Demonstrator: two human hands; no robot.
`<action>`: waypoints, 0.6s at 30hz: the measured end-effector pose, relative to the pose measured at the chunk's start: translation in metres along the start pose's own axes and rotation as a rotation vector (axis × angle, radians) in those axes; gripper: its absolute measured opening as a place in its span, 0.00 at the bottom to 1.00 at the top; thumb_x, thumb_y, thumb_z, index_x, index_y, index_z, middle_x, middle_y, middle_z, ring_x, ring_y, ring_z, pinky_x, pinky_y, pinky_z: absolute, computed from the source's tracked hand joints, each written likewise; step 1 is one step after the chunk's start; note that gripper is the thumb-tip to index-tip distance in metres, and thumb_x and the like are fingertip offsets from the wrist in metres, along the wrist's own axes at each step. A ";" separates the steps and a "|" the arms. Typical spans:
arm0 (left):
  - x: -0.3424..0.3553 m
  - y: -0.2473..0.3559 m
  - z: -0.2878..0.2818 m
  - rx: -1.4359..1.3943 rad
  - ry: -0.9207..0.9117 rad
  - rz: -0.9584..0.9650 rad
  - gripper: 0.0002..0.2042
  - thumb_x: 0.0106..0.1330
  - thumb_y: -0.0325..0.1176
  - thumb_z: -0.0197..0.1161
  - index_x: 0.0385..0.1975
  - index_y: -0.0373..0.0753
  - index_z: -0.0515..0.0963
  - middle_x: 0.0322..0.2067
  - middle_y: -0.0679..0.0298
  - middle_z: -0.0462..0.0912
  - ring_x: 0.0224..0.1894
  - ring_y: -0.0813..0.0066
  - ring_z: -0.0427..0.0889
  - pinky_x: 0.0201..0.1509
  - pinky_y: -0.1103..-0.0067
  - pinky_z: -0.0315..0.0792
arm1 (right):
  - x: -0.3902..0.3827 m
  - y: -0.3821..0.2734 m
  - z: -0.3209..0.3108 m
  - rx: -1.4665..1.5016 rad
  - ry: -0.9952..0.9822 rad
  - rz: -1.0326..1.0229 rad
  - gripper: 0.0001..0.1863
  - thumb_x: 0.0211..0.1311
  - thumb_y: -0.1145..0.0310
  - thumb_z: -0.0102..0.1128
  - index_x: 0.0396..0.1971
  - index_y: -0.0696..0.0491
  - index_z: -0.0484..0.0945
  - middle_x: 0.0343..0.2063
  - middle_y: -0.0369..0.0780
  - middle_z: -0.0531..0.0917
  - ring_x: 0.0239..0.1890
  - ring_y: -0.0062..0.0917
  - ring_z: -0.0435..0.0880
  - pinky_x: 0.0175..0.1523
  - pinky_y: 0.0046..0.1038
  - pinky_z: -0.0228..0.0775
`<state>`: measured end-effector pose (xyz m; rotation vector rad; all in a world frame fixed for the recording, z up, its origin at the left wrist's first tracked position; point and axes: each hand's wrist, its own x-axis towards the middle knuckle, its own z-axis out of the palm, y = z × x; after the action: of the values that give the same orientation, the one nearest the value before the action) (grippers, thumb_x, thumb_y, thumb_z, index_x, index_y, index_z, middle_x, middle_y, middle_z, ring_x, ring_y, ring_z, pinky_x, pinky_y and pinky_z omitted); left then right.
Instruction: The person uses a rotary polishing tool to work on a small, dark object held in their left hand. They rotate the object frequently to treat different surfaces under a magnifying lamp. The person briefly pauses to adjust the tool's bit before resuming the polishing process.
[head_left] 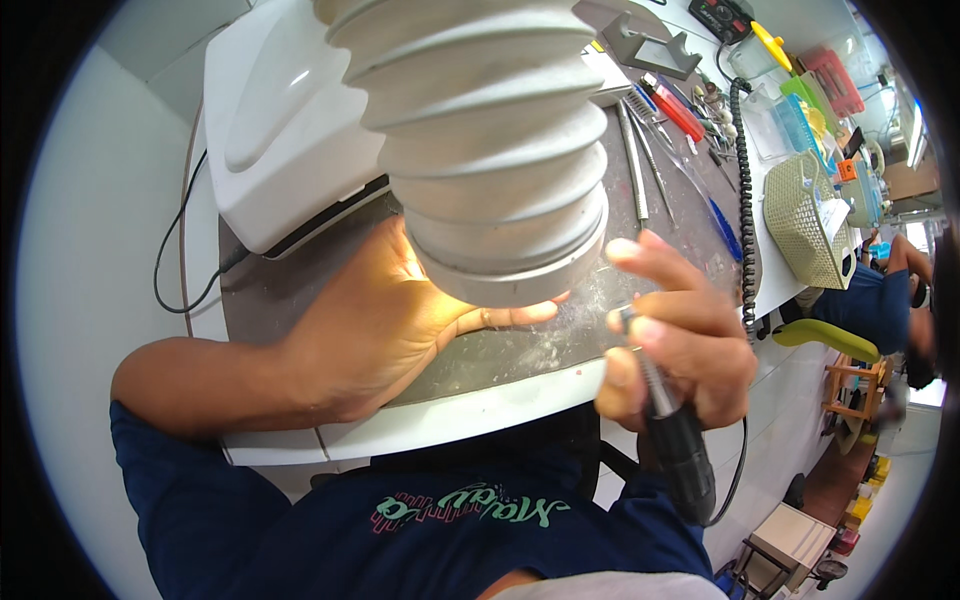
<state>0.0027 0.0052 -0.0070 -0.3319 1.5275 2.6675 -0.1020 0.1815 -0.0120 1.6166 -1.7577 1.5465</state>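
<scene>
One black-and-silver handpiece (676, 445) at the bench's (480, 409) near edge points forward-left, its long axis slanting — pinched between the right hand's (695, 350) curled fingers and thumb — while the left hand (390, 310) extends palm-inward beneath one ribbed hose (500, 170), grip hidden, state undeterminable, one woven basket (800, 225) standing beyond.

The hose (500, 180) hangs above the mat (500, 355), in front of part of the left hand (395, 305); the box (300, 140) stands left of it; right of it, the right hand (690, 345) holds the handpiece (680, 455); tools (634, 165) lie behind that hand; the cord (746, 190) runs between tools and basket (805, 225).
</scene>
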 end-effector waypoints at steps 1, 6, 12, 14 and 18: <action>0.000 0.004 0.002 0.033 -0.017 -0.014 0.17 0.70 0.31 0.54 0.55 0.28 0.67 0.45 0.54 0.76 0.49 0.68 0.79 0.54 0.77 0.76 | -0.003 -0.003 0.000 0.009 0.051 0.035 0.12 0.48 0.77 0.66 0.33 0.56 0.74 0.23 0.42 0.80 0.37 0.40 0.86 0.47 0.45 0.79; 0.000 0.009 0.004 -0.058 -0.075 -0.076 0.16 0.70 0.29 0.55 0.54 0.30 0.68 0.45 0.54 0.76 0.49 0.70 0.79 0.53 0.79 0.77 | -0.029 -0.018 0.014 0.000 0.189 0.194 0.14 0.49 0.76 0.66 0.35 0.58 0.72 0.27 0.44 0.80 0.37 0.41 0.86 0.42 0.39 0.82; -0.002 0.009 0.005 0.020 -0.046 -0.072 0.15 0.69 0.28 0.55 0.52 0.29 0.69 0.44 0.54 0.77 0.47 0.70 0.79 0.50 0.81 0.78 | -0.034 -0.026 0.028 -0.049 0.178 0.199 0.16 0.51 0.76 0.67 0.38 0.57 0.70 0.29 0.44 0.80 0.39 0.42 0.85 0.44 0.36 0.81; -0.003 0.009 0.005 -0.017 -0.026 -0.102 0.15 0.69 0.28 0.56 0.52 0.29 0.69 0.43 0.54 0.77 0.46 0.70 0.80 0.49 0.81 0.78 | -0.031 -0.030 0.029 -0.056 0.152 0.201 0.15 0.56 0.72 0.63 0.38 0.57 0.67 0.29 0.45 0.78 0.40 0.41 0.84 0.48 0.39 0.78; -0.004 0.012 0.006 0.043 -0.048 -0.122 0.15 0.68 0.27 0.57 0.52 0.29 0.71 0.43 0.54 0.78 0.45 0.71 0.80 0.50 0.79 0.79 | -0.027 -0.027 0.025 -0.007 0.147 0.183 0.17 0.51 0.75 0.68 0.37 0.56 0.70 0.30 0.44 0.80 0.40 0.45 0.85 0.44 0.37 0.81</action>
<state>0.0034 0.0042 0.0070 -0.3445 1.4973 2.5275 -0.0594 0.1814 -0.0293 1.3330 -1.8708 1.6895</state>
